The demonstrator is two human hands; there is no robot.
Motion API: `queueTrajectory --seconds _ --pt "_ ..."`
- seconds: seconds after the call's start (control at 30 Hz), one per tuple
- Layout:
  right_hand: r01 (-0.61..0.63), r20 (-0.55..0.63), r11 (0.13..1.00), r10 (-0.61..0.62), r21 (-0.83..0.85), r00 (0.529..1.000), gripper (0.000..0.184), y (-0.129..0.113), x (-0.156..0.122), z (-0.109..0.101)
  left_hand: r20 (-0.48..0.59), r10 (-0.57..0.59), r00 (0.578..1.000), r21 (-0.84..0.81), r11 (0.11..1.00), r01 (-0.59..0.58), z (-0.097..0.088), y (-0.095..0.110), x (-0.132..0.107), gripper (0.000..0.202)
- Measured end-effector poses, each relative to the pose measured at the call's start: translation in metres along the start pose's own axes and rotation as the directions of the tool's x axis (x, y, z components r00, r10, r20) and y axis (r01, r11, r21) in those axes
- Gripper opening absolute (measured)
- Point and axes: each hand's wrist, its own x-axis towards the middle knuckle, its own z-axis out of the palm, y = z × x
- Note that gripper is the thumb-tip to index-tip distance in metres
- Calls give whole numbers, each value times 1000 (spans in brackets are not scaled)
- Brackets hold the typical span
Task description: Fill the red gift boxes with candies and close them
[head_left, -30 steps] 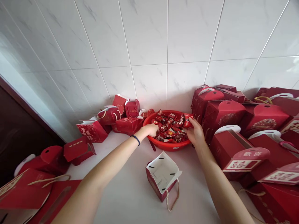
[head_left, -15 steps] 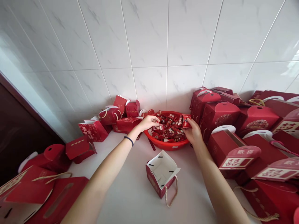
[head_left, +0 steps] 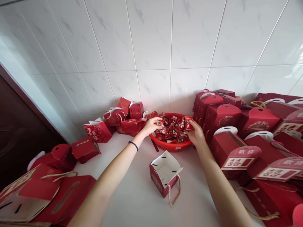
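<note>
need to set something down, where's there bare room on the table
Bare tabletop shows between the left forearm and the open box, between that box and the right forearm, and on the box's near side. The right and left sides are crowded with red boxes, the red basin with wrapped packets.

red packet (head_left: 188, 123) | red basin (head_left: 165, 146), right side | wrapped sweets (head_left: 174, 133) heaped inside

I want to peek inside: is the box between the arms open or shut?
Open: the box has nothing across its top, and its white inside shows.
</note>
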Motion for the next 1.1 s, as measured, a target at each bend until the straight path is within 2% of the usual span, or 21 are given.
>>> queueTrajectory --seconds 0.33,0.47,0.53,0.6,0.7,0.77,0.83,0.9,1.0,1.1 --pt "-20 40 997 23 -70 999 25 -5 -3 5 -13 -21 1000 -4 1000 21 7 2 -8 28" --pt "-42 84 988 54 -145 995 25 -12 -11 13 -1 -52 999 -34 998 52 5 15 -16 25" --pt "-58 118 981 81 -187 990 26 -18 -17 21 88 -57 994 -47 997 62 2 28 -27 29" --pt "-54 164 973 93 -224 982 26 -25 -25 31 266 -18 964 -37 999 29 0 44 -43 34" --pt "2 254 957 76 -291 964 29 -38 -40 46 524 22 851 46 997 -55 -2 66 -75 34" --pt "23 314 937 94 -349 945 30 -46 -51 54 605 33 796 144 978 -149 -2 76 -95 30" --pt "33 376 911 136 -410 917 29 -54 -61 60 605 30 796 283 926 -250 -3 80 -113 21" --pt "75 455 882 166 -466 875 27 -60 -71 65 588 4 809 407 863 -300 -6 79 -126 13" --pt "157 573 827 224 -539 788 26 -65 -85 72 600 -79 796 468 842 -269 -14 72 -138 16" --pt "249 668 731 359 -636 652 25 -64 -94 80 573 -113 812 428 886 -179 -21 64 -143 27"
